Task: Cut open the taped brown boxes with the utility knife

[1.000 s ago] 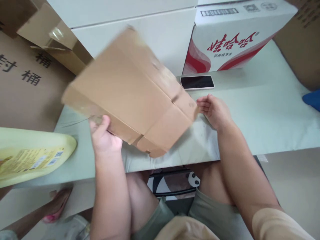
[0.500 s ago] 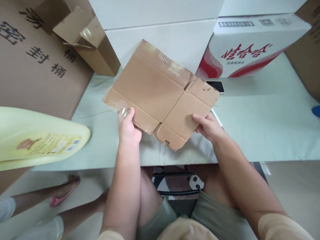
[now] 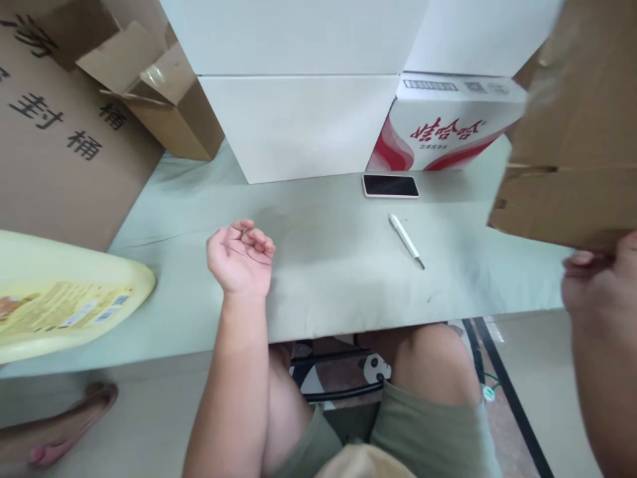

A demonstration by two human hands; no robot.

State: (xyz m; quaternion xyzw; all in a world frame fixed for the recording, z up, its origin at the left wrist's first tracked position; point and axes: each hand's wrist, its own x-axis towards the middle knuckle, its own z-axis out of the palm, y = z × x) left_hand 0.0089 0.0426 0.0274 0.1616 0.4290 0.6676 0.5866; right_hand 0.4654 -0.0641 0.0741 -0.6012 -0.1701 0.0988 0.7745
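A flattened brown cardboard box [image 3: 582, 153] is held up at the right edge of the view, partly out of frame and somewhat blurred. My right hand [image 3: 602, 279] grips its lower edge between thumb and fingers. My left hand [image 3: 241, 259] rests palm up over the green-covered table [image 3: 318, 265], fingers loosely curled, with nothing in it. Between the two hands lies a slim white pen-like tool [image 3: 405, 239] with a grey tip. Behind that tool is a phone [image 3: 391, 186] with a dark screen.
White boxes [image 3: 298, 126] stand along the back, beside a red-and-white printed carton [image 3: 448, 126]. At left are an open small carton [image 3: 184, 113], a large brown carton [image 3: 64, 159] and a pale yellow bottle [image 3: 74, 292]. Another person's foot [image 3: 74, 425] shows at lower left.
My left hand has let go of the flattened cardboard box. My right hand has carried it to the far right, uncovering the phone and the white tool.
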